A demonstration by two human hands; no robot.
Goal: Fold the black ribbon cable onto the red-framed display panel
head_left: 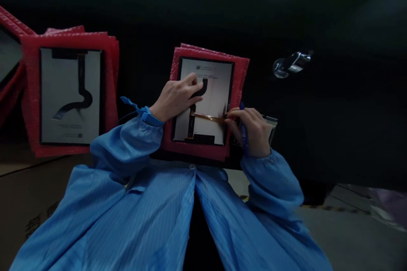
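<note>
— Blue sleeves (pixel 133 203) are filling the near edge; what are the hands doing?

— Left hand (pixel 176 96) is lying flat, fingers loose, pressing on the pale panel (pixel 216 93). Right hand (pixel 251 131) is pinching the amber strip (pixel 208 117) that is crossing the panel's lower half.

— And the panel?

— Sitting in a red foam sleeve (pixel 240 76) (dark bench beneath). Well left of the panel, a second panel (pixel 63 101) is lying in red foam; right of it, a shiny metal piece (pixel 291 64).

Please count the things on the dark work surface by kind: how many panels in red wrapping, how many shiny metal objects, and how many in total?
Panels in red wrapping: 2, the panel under the hands and the panel at the left.
Shiny metal objects: 1, the metal object.
Total: 3.
</note>
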